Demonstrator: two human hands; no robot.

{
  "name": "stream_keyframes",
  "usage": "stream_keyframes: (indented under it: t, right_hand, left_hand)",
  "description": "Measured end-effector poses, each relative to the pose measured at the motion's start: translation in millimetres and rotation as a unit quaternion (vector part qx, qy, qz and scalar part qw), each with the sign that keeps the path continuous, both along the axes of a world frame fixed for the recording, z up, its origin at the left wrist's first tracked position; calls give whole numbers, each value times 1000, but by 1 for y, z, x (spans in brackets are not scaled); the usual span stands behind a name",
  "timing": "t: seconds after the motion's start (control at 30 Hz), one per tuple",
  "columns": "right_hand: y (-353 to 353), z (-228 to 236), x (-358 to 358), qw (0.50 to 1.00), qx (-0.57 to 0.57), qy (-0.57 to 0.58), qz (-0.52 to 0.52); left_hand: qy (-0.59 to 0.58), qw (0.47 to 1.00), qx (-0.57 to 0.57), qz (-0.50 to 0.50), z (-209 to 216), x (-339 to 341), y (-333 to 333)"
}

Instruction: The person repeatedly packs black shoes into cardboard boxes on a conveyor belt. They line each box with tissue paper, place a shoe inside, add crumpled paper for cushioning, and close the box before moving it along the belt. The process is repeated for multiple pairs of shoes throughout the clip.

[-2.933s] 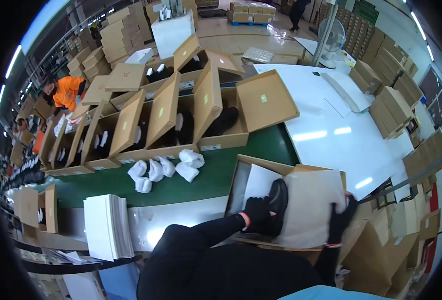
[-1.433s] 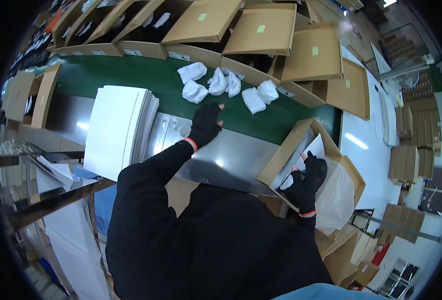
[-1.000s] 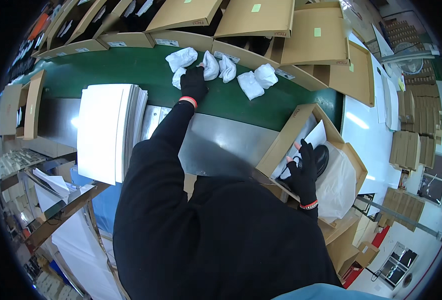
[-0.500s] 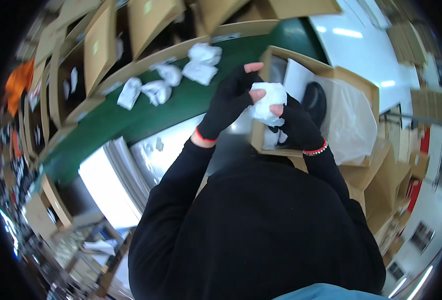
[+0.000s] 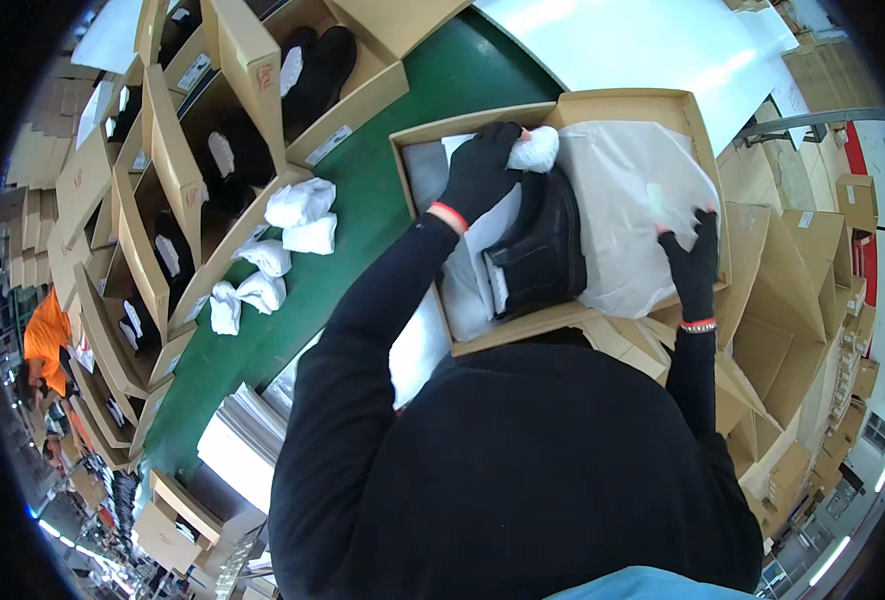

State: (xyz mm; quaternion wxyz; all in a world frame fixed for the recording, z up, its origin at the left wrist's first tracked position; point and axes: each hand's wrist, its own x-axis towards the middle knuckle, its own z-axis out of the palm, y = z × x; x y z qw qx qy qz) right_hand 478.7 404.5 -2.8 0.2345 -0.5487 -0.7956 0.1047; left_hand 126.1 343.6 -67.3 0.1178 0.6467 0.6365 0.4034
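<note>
In a black fingerless glove, my left hand (image 5: 482, 175) closes round a crumpled white paper wad (image 5: 536, 150). It holds the wad over the far part of an open cardboard shoe box (image 5: 557, 112), by the top of a black boot (image 5: 537, 262) that lies inside. My right hand (image 5: 692, 258), gloved alike, has its fingers apart at the right edge of a translucent white tissue sheet (image 5: 627, 200). That sheet spreads over the box's right part. White paper (image 5: 467, 270) lines the left part beside the boot.
Several white paper wads (image 5: 302, 203) lie on the green table (image 5: 362, 185) to the left. Open boxes (image 5: 247, 75) with black boots line its far left side. A stack of white sheets (image 5: 232, 440) sits nearer. Empty cartons (image 5: 772, 330) stand at right; a person in orange (image 5: 47, 335) is far left.
My hands have parted: the left carries the paper wad over the boot, and the right has moved to the tissue sheet. The view has turned, bringing the box nearer the middle.
</note>
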Motion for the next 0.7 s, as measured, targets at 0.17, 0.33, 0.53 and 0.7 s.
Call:
stream_keyframes:
  t: [0.17,0.33,0.53,0.7]
  right_hand:
    - [0,1,55,972,-186,-32,-142]
    - [4,-8,74,944,-315,21,-92]
    - [0,34,27,858,-475,194,19]
    - [-80,69,-121,826,-501,227,125]
  left_hand:
    - [21,993,-37,112,-60,28,41]
    - [67,982,-121,128,-67,39,53]
    - [206,961,-163,86,-27,15,31]
    - [-170,978,11,122,40,3,-32]
